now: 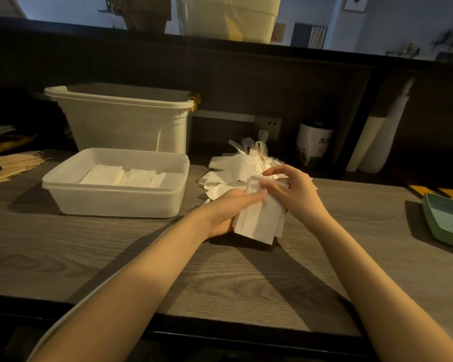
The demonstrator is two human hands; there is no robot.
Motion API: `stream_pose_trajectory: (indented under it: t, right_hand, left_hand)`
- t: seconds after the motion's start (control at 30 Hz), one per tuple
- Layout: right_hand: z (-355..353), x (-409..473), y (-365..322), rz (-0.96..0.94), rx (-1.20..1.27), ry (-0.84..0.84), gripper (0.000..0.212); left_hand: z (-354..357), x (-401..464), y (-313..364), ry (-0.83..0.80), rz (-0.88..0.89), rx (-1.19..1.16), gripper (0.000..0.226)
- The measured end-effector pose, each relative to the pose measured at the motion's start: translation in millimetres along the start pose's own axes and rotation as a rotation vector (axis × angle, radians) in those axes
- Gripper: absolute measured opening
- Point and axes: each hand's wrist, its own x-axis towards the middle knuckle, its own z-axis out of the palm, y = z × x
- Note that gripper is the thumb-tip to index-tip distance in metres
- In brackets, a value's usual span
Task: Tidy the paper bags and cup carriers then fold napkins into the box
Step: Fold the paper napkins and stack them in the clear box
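Fingers of both hands close on the white folded paper napkin (259, 218) above the grey wood-grain counter (246, 278): left hand (228, 212) underneath, right hand (288, 189) pinching its top, beside the shallow white plastic box (115, 197).

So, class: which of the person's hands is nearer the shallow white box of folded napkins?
Left. The left hand lies just right of the box, under the napkin both hands hold. The right hand is farther right, beyond the napkin.
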Motion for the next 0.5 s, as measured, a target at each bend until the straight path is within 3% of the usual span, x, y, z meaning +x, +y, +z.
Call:
stream_pose_trajectory:
  t: [0.17,0.3,0.5]
  right_hand:
    - [7,0,2,0.010,-0.008,0.060,0.024]
    - [4,0,0,0.206,0.266,0.025,0.028]
    - [4,-1,-2,0.206,0.260,-0.059,0.026]
  left_hand:
    - [-1,2,-4,0.023,0.052,0.085,0.022]
    - [-2,6,-3,0.173,0.098,-0.034,0.019]
    - [-6,13,-3,0.349,0.124,-0.221,0.016]
